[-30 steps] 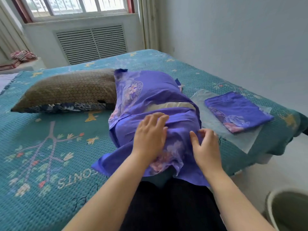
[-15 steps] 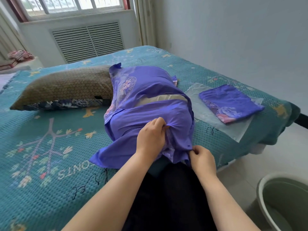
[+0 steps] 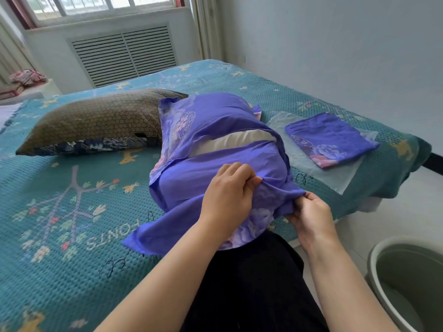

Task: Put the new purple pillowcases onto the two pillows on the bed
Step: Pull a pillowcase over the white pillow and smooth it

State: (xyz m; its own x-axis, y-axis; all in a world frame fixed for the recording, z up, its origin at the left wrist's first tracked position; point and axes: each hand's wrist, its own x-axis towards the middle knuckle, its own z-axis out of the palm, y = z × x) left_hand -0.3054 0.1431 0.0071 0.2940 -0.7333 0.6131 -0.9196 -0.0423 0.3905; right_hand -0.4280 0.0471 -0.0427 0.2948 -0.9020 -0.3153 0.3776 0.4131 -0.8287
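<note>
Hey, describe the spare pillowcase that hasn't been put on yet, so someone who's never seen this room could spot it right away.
Start at the teal patterned bedspread and go to the corner beside the plain white wall. There a folded purple pillowcase with a pink flower print lies flat on a clear plastic sheet. Unlike the purple pillowcase being pulled over a pillow next to it, it is a neat flat square that no hand touches.

One word can be read: "FONTS", in pale capital letters on the teal bedspread, seen upside down from the head view. It lies left of the left hand and a little nearer the person, just beside the loose corner of the purple pillowcase. Dark looping script stitched nearby on the bedspread is too unclear to read.
</note>
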